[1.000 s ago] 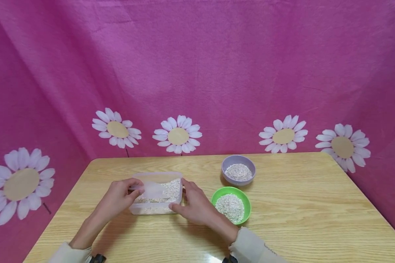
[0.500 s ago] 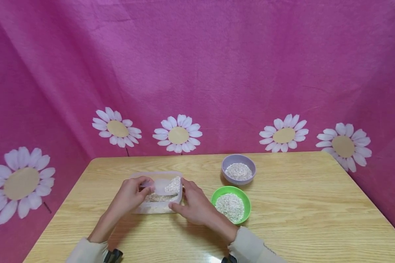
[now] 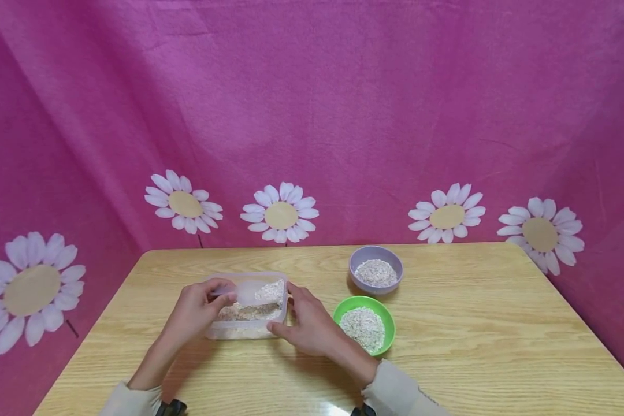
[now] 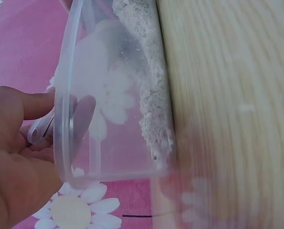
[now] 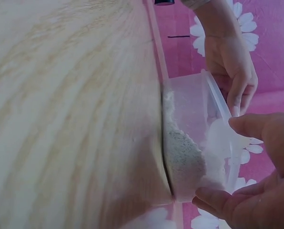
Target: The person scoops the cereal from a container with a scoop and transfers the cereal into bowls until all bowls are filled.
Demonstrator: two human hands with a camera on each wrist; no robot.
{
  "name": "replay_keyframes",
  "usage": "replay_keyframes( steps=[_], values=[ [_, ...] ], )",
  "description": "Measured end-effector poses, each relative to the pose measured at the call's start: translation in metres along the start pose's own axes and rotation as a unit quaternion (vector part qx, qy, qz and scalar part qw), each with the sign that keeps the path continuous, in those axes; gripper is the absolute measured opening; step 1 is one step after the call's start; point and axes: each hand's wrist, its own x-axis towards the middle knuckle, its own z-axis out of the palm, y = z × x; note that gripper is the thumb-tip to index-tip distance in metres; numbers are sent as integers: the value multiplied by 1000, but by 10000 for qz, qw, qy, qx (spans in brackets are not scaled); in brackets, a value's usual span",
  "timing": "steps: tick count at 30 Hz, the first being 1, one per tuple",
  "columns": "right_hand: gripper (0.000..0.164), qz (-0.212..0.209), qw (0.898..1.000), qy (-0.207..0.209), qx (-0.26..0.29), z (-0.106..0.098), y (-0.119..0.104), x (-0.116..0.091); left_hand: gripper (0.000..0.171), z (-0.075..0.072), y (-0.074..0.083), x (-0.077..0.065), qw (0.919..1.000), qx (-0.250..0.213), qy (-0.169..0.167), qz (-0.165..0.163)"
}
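Note:
My left hand pinches the handle of a translucent scoop over a clear plastic container. The scoop's blade sits inside, low against pale oat-like flakes. Flakes also lie at its right end; whether they rest on the blade I cannot tell. In the left wrist view, the scoop handle shows between thumb and fingers. With thumb in front and fingers behind, my right hand grips the container's right end. The right wrist view shows that grip at the rim, flakes heaped behind the wall.
Just right of my right hand stands a green bowl holding similar flakes. Behind it is a purple bowl, also part-filled. The wooden table ends at a pink curtain with printed daisies.
My left hand first moved right, pushing the scoop through the flakes, then drew back slightly left. More flakes show in front of the blade. The right hand stays at the container.

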Motion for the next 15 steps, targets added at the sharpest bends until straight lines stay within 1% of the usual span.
replay_keyframes(
  steps=[5,8,15],
  values=[
    [95,157,9999,23,-19,-5,-2,-1,22,-10,-6,-4,9995,-173,229,-101],
    [95,192,9998,8,46,-8,-3,-1,25,-15,-10,-8,9988,-312,352,-153],
    [94,162,9994,-3,291,-12,-5,-2,22,-25,-14,-13,9968,-464,653,-45]
  ],
)
